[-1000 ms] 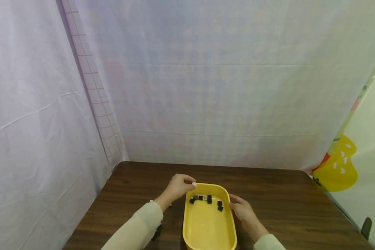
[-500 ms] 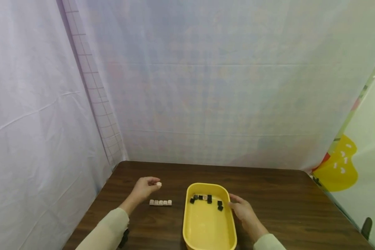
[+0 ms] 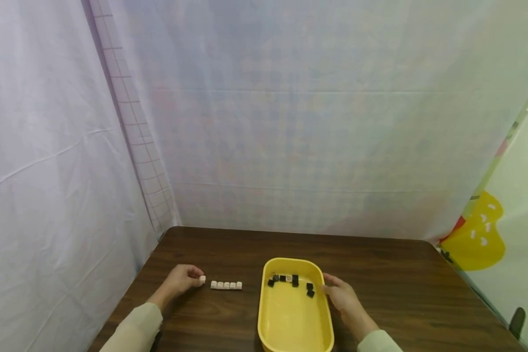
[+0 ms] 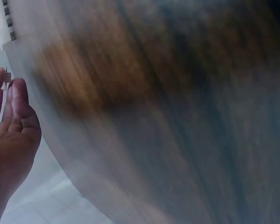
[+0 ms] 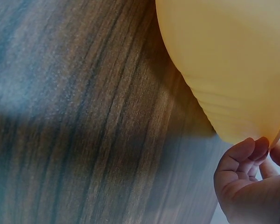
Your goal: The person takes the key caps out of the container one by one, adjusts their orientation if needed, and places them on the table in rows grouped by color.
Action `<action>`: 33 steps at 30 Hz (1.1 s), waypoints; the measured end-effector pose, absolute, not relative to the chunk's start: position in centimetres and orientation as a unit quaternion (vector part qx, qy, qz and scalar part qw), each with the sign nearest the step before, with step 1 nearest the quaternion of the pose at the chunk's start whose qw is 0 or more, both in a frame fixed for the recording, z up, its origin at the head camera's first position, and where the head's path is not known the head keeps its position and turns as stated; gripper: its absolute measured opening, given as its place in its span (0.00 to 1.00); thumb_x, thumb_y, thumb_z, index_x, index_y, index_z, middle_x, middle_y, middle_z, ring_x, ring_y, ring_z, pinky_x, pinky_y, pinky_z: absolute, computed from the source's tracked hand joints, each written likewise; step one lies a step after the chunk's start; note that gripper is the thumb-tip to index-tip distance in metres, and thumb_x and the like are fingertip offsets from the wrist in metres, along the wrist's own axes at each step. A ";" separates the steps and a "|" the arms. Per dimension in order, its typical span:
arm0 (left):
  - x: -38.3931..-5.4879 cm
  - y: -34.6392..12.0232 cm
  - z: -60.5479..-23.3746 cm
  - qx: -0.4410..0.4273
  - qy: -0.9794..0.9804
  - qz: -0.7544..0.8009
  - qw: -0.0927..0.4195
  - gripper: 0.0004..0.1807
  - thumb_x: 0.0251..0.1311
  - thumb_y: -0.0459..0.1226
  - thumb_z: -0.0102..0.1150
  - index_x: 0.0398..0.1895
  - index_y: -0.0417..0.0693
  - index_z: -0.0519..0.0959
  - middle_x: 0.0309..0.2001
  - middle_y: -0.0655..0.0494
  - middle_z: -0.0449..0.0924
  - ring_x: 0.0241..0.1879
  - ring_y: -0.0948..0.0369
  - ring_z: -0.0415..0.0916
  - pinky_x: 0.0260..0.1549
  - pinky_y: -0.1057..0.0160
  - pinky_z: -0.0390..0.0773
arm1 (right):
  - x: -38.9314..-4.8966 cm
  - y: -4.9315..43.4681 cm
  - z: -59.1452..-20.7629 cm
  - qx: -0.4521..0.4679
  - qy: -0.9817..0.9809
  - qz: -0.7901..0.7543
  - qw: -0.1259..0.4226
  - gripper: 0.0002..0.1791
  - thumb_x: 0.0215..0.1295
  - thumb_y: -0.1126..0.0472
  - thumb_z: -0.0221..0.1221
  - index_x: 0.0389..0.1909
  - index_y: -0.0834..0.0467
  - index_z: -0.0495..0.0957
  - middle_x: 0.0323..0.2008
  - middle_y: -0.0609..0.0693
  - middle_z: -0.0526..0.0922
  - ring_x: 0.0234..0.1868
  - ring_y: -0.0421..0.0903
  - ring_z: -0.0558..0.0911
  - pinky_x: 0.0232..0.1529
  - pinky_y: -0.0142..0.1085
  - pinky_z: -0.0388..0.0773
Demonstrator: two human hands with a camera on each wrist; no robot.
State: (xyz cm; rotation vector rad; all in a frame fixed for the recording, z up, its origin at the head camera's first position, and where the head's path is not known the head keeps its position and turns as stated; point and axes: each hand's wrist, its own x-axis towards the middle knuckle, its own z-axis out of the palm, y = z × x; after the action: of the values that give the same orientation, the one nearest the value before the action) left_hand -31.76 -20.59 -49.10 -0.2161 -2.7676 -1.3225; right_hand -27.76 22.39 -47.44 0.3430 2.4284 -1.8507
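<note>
A small white keycap (image 3: 202,279) is pinched between the thumb and fingertips of my left hand (image 3: 182,279), low over the table just left of a row of several white keycaps (image 3: 226,285). In the left wrist view the keycap (image 4: 7,76) shows between the fingertips. My right hand (image 3: 345,300) grips the right wall of a yellow plastic bin (image 3: 295,322). The right wrist view shows the thumb and curled fingers pinching its rim. Inside the bin, near its far end, lie several black keycaps (image 3: 295,280) and one white keycap (image 3: 289,278).
The dark wood-grain table (image 3: 400,288) reaches back to a pale hanging curtain (image 3: 308,146). Another white curtain (image 3: 61,171) hangs along the left side. A yellow decoration (image 3: 475,239) is at the right, beyond the table's edge.
My left hand has carried the white keycap from the bin's far left corner leftward and down to the left end of the row. The right hand and bin have stayed put.
</note>
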 end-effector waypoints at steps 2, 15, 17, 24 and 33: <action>-31.8 -20.6 -49.5 -0.075 -0.897 -0.435 0.027 0.07 0.48 0.26 0.71 0.31 0.35 0.83 0.27 0.55 0.80 0.29 0.62 0.73 0.32 0.61 0.74 | -27.7 22.4 -47.4 0.114 0.792 -0.599 0.036 0.27 0.69 0.65 0.54 0.67 0.68 0.68 0.54 0.68 0.78 0.50 0.57 0.79 0.46 0.48 0.78; -31.9 -20.3 -50.4 -0.134 -0.891 -0.433 0.010 0.08 0.46 0.24 0.69 0.31 0.33 0.83 0.26 0.55 0.80 0.27 0.63 0.73 0.28 0.66 0.73 | -27.7 22.2 -47.5 0.104 0.799 -0.592 0.023 0.26 0.69 0.64 0.55 0.66 0.69 0.68 0.59 0.71 0.73 0.58 0.66 0.73 0.58 0.60 0.68; -31.9 -20.1 -50.3 -0.134 -0.890 -0.435 0.009 0.08 0.46 0.23 0.69 0.32 0.33 0.82 0.26 0.54 0.81 0.27 0.63 0.74 0.28 0.66 0.74 | -27.7 22.2 -47.5 0.105 0.798 -0.593 0.024 0.26 0.69 0.65 0.55 0.67 0.70 0.68 0.61 0.72 0.72 0.60 0.68 0.71 0.60 0.62 0.66; -31.9 -19.8 -50.1 -0.130 -0.895 -0.426 0.004 0.10 0.47 0.24 0.70 0.35 0.34 0.82 0.27 0.55 0.81 0.29 0.62 0.75 0.30 0.63 0.75 | -27.7 22.3 -47.4 0.099 0.800 -0.592 0.021 0.26 0.69 0.64 0.54 0.66 0.70 0.68 0.62 0.72 0.71 0.61 0.69 0.70 0.62 0.62 0.63; -31.8 -19.3 -49.6 -0.101 -0.898 -0.429 0.006 0.14 0.47 0.26 0.70 0.39 0.33 0.82 0.28 0.56 0.79 0.30 0.61 0.74 0.31 0.62 0.75 | -27.5 22.2 -47.2 0.101 0.798 -0.593 0.032 0.27 0.71 0.64 0.53 0.68 0.68 0.66 0.64 0.72 0.68 0.64 0.71 0.66 0.62 0.65 0.61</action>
State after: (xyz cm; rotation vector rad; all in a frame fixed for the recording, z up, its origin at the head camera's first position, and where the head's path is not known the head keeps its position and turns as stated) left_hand -31.75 -19.29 -49.61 -0.3155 -2.8087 -1.3432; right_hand -27.50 22.24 -47.20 0.3097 2.4564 -1.8266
